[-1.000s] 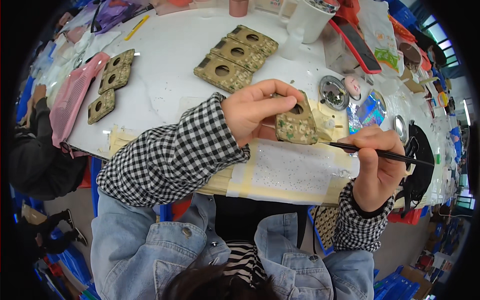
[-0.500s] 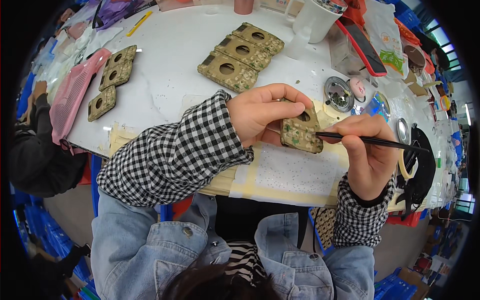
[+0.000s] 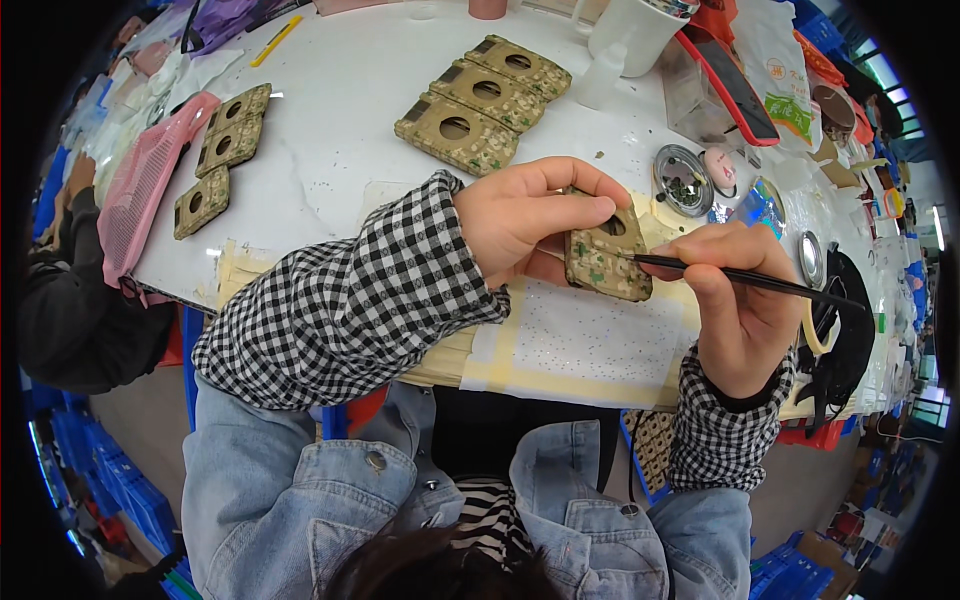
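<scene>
My left hand (image 3: 540, 220) pinches a small camouflage-patterned model tank hull (image 3: 608, 266) with a round hole in its top, tilted above the table. In my right hand (image 3: 738, 300) is a pair of slim black tweezers (image 3: 765, 280). Their tip touches or nearly touches the hull's upper face, just below the hole; I cannot tell which. Both hands are closed. Under them lies a white sheet (image 3: 560, 345) dotted with tiny specks, edged with yellowish tape. Farther off stands a row of matching hulls (image 3: 470, 147), side by side.
More hulls (image 3: 203, 203) lie at the left by a pink mesh basket (image 3: 150, 190). A yellow cutter (image 3: 276, 42) is at the back. On the right are a round dish (image 3: 683, 180) of dark bits, a red-cased phone (image 3: 728, 90) and a white mug (image 3: 635, 35). Another person's dark sleeve (image 3: 90, 235) shows at far left.
The hull in my left hand has shifted slightly right and turned a little. The tweezers' tip has moved slightly up and left. Both holds are unchanged.
</scene>
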Demonstrator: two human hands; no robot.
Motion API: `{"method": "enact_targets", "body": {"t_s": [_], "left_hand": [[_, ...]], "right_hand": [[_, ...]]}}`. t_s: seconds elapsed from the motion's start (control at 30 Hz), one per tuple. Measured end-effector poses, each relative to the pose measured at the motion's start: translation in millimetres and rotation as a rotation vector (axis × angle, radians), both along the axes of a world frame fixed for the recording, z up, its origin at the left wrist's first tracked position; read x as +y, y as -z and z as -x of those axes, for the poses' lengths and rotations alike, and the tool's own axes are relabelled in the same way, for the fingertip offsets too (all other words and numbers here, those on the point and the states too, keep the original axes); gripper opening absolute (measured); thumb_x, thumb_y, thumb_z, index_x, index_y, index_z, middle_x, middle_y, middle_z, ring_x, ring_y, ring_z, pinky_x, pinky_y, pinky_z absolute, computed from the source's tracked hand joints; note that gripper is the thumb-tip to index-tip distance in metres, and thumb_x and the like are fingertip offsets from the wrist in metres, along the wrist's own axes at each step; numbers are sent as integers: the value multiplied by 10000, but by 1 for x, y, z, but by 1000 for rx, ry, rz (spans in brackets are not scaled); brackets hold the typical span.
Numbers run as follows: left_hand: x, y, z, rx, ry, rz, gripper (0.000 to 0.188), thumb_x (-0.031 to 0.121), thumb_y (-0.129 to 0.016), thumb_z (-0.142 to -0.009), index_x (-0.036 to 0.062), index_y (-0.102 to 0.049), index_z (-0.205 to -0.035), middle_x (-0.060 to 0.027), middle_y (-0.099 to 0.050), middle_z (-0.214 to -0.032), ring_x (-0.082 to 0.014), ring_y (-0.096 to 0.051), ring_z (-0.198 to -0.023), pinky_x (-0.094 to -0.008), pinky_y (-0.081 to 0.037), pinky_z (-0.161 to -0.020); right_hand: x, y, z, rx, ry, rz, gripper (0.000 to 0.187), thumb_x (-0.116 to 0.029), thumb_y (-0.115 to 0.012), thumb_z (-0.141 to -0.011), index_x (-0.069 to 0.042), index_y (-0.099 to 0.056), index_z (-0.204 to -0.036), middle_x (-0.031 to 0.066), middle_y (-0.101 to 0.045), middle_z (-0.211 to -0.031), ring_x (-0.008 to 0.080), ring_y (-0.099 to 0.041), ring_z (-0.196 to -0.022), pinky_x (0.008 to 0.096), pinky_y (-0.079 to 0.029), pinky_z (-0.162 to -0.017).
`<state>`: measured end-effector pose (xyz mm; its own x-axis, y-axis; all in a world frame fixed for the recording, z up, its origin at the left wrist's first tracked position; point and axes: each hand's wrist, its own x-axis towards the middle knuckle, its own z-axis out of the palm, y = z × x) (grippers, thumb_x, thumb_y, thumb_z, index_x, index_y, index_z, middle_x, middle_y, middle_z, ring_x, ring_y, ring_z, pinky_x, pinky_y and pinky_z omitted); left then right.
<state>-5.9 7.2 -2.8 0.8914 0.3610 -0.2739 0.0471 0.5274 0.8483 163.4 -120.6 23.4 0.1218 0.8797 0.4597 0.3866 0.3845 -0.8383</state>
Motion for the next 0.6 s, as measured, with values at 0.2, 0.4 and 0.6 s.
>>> {"method": "enact_targets", "body": {"t_s": [0.2, 0.4, 0.6], "left_hand": [[0, 0, 0, -1, -8, -4, 259, 183, -502, -940, 62, -509, -1169, 8, -607, -968, -46, -612, -828, -187, -536, -632], [0, 0, 0, 0, -7, -2, 259, 181, -499, -941, 62, -503, -1171, -1, -609, -979, -54, -616, -845, -195, -542, -648], [0, 0, -1, -2, -10, 0, 256, 181, -497, -943, 62, -499, -1169, -9, -613, -981, -61, -621, -853, -201, -545, -663]], "right_hand": [[0, 0, 1, -12, 1, -2, 103, -44, -679, -803, 22, -623, -859, 84, -630, -820, 156, -589, -757, 264, -456, -698], [-1, -1, 1, -17, 9, -3, 108, -41, -687, -794, 23, -624, -855, 89, -630, -819, 161, -593, -755, 263, -458, -695], [0, -1, 1, -37, 8, -28, 110, -34, -690, -788, 25, -624, -853, 96, -632, -814, 168, -597, -752, 268, -463, -694]]}}
